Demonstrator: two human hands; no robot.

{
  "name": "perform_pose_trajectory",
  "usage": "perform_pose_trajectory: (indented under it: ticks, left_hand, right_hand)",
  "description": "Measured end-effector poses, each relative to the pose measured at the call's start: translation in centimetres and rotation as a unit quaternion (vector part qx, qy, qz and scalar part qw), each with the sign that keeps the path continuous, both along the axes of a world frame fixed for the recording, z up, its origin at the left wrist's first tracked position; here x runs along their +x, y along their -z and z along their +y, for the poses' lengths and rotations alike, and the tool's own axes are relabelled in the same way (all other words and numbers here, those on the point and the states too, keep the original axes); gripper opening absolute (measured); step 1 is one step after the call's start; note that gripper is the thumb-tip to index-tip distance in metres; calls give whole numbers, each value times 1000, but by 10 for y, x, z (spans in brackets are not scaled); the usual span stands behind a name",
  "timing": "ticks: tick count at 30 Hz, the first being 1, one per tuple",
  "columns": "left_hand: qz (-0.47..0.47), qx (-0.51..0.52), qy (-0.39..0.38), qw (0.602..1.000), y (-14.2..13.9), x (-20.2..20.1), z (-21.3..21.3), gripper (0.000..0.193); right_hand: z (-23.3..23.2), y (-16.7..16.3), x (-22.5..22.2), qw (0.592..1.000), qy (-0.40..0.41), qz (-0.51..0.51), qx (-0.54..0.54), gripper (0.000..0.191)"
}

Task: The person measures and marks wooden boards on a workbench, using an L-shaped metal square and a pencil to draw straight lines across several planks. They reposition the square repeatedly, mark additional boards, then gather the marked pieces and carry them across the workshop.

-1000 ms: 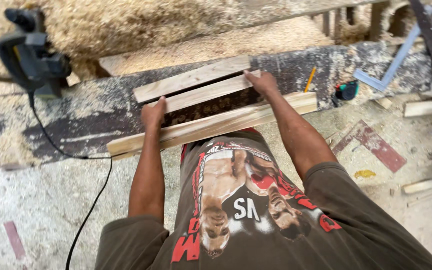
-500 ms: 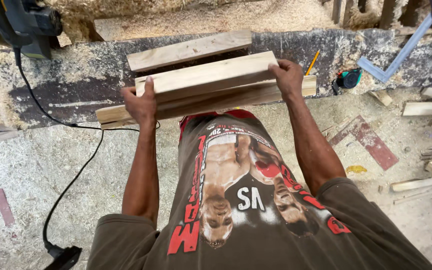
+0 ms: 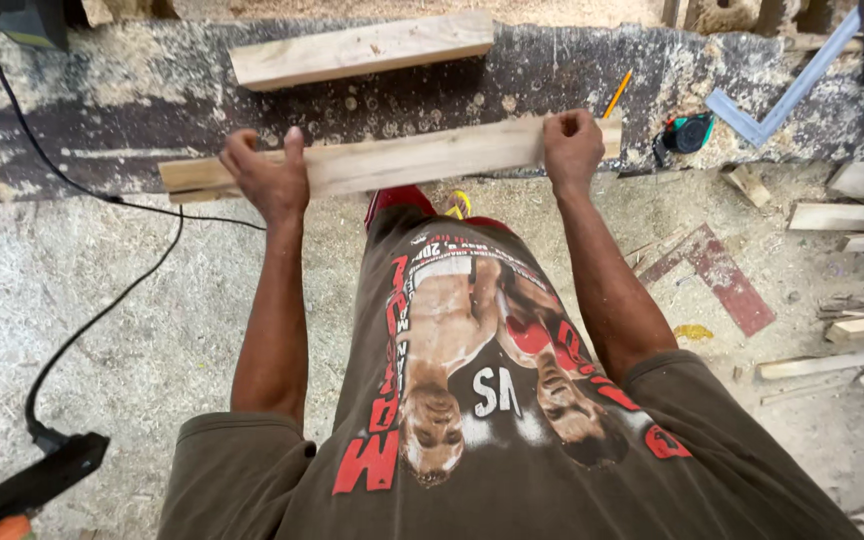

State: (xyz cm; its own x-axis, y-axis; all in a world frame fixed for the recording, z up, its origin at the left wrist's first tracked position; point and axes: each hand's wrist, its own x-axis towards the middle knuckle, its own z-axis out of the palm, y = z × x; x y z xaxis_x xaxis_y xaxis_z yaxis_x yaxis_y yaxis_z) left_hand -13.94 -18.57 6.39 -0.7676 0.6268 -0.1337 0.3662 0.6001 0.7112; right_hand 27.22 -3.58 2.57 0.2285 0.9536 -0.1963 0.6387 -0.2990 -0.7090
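Note:
A long pale wooden plank is held level in front of my body, just off the near edge of the dark workbench. My left hand grips it near its left end and my right hand is closed around it near its right end. It may be more than one board stacked; I cannot tell. A second pale plank lies flat on the bench behind it.
A yellow pencil, a dark tape measure and a grey metal square lie on the bench's right part. A black power cord runs across the sawdust floor. Wood offcuts and a red square lie at right.
Both hands have lifted the wood off the bench and pulled it toward my body. One plank stays on the bench. The view has tilted down toward the floor.

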Motion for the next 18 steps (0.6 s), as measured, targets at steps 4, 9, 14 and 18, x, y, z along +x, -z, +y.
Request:
perform_pose_trajectory:
  ticks: [4,9,14,18]
  left_hand:
    - [6,-48,108,993,-4,-9,64,70]
    - [94,-199,248,944,25,-29,140,101]
    - [173,-220,357,891,60,-66,156,95]
    - [111,-249,390,880,69,-93,160,65]
  right_hand:
    - [33,-27,-60,989,-119,-83,14,22]
    - [71,-41,-129,956,-253,-135,-57,58]
    - [95,-14,-172,877,-367,-301,-77,82]
    - [108,9,-185,883,-363,-294,-42,82]
